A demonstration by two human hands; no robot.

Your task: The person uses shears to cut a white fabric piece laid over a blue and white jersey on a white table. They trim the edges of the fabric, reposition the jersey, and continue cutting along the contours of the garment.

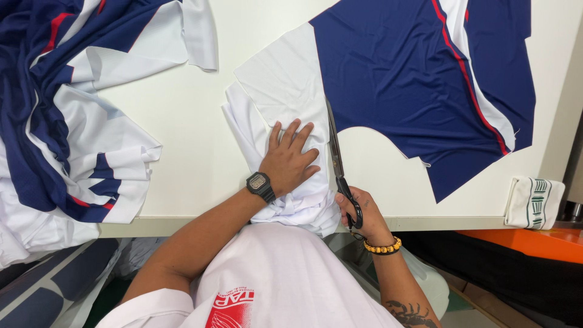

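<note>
White jersey fabric — soft, slippery — is pinned flat at frame centre by the spread-fingered left hand; scissors are gripped by the right hand.

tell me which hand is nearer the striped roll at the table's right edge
Right. The right hand holds the scissors, closer to the striped roll; the left hand presses white fabric farther left.
</note>
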